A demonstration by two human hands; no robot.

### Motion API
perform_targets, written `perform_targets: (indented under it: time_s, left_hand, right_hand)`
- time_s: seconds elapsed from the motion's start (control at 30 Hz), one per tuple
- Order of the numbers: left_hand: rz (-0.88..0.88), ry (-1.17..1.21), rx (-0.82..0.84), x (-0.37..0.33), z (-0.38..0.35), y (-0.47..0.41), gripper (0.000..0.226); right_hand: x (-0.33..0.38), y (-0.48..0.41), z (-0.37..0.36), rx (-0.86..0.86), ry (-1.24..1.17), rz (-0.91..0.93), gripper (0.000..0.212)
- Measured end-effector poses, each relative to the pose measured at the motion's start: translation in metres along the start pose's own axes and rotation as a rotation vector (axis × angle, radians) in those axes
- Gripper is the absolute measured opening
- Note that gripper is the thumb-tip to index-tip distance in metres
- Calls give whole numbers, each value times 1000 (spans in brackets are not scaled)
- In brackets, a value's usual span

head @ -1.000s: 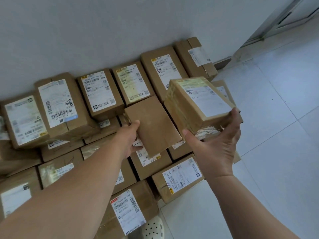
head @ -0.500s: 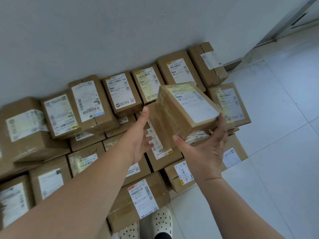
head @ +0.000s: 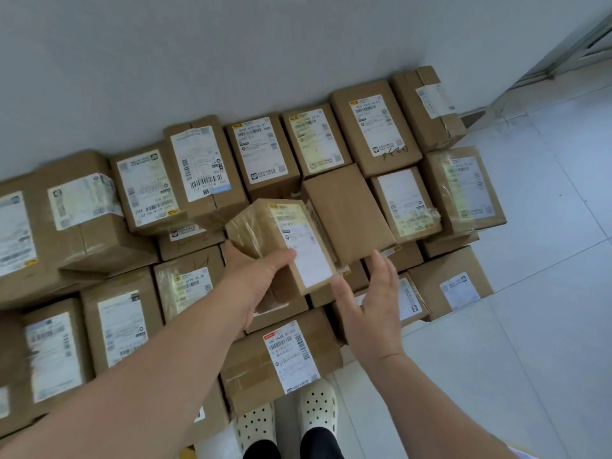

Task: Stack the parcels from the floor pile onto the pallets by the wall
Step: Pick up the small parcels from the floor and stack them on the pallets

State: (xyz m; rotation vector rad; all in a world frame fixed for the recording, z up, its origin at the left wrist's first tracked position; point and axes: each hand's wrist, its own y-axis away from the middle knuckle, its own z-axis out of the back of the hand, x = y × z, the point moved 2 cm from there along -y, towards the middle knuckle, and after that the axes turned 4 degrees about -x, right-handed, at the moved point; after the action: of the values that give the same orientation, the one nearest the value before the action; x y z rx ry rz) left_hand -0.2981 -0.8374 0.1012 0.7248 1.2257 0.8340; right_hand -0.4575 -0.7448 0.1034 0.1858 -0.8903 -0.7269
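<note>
Both hands are out over the stacked parcels (head: 198,180) that lie in rows against the wall (head: 231,61). Only the left hand (head: 255,279) is carrying: it grips the taped parcel (head: 284,240) at the near left corner, with the thumb laid across the top by the white label and the fingers curled under the left side. That parcel is tilted, its label facing up, and sits above the lower boxes. Whether its far end rests on them cannot be told. The right hand (head: 367,303) is released, with straight fingers and the palm turned towards the left hand. It is just beside the taped parcel's near right corner, and whether the thumb touches that corner cannot be told. Just beyond the right hand's fingertips lies an unlabelled brown parcel (head: 344,210), its left edge close against the taped parcel. Between the two forearms, nearer the body than either hand, lies a parcel with a red-tagged label (head: 284,356). Below it a pair of pale perforated shoes (head: 318,405) stands on the tiled floor (head: 530,326), which stretches away to the right of the right hand.
</note>
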Motion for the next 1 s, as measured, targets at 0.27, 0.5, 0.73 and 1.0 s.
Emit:
perform_targets:
  time_s: [0.27,0.5,0.73,1.0]
  left_hand:
    - [-183,-436,-212,15,-15,-44,132]
    - [-213,-664,-284,9,-44,-62,133]
    - [-190,-657,-286,10,-52,-66,132]
    - [-184,-562,-306,8,-53,-61,130]
  right_hand:
    - [-13,-70,-8,-39,453,-26,97]
    - [-12,-100,-16,3,604,-25,110]
    - [-8,-103,-16,-2,544,-51,117]
    - [-7,-99,11,75,59,-143,92]
